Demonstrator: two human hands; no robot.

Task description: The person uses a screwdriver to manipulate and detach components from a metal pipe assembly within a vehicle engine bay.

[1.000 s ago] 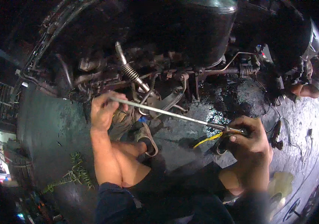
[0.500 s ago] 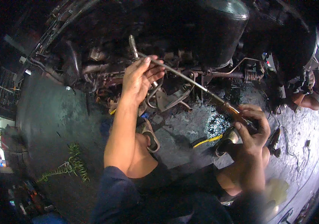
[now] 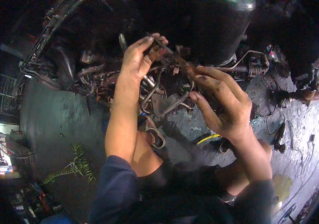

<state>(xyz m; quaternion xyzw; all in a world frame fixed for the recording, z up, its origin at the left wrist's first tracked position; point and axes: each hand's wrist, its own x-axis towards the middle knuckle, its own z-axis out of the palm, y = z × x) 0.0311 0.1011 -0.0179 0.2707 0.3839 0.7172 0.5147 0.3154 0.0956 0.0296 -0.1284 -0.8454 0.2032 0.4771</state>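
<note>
My left hand [image 3: 140,58] is raised under the dark machinery, fingers closed around the far end of a long thin metal rod [image 3: 172,52]. My right hand [image 3: 223,100] is closed on the rod's lower end, whose handle is largely hidden behind my fingers. The rod slants up and away from me. Behind my hands are a tilted silver shaft [image 3: 122,42], looped metal brackets [image 3: 168,106] and rusty pipework [image 3: 92,72], with the bottom of a large black cylinder [image 3: 234,33] above right.
On the floor lie green coiled hose [image 3: 77,164], a yellow strap-like item [image 3: 206,139], cables and a dark tool [image 3: 281,136]. My sandalled foot [image 3: 153,137] is below my hands. A rack [image 3: 6,93] stands far left; what seems another person's limb [image 3: 312,93] is at far right.
Both hands have moved forward and up with the rod, the left also rightward. The rod now slants more steeply, and my right hand has come leftward, nearer the left.
</note>
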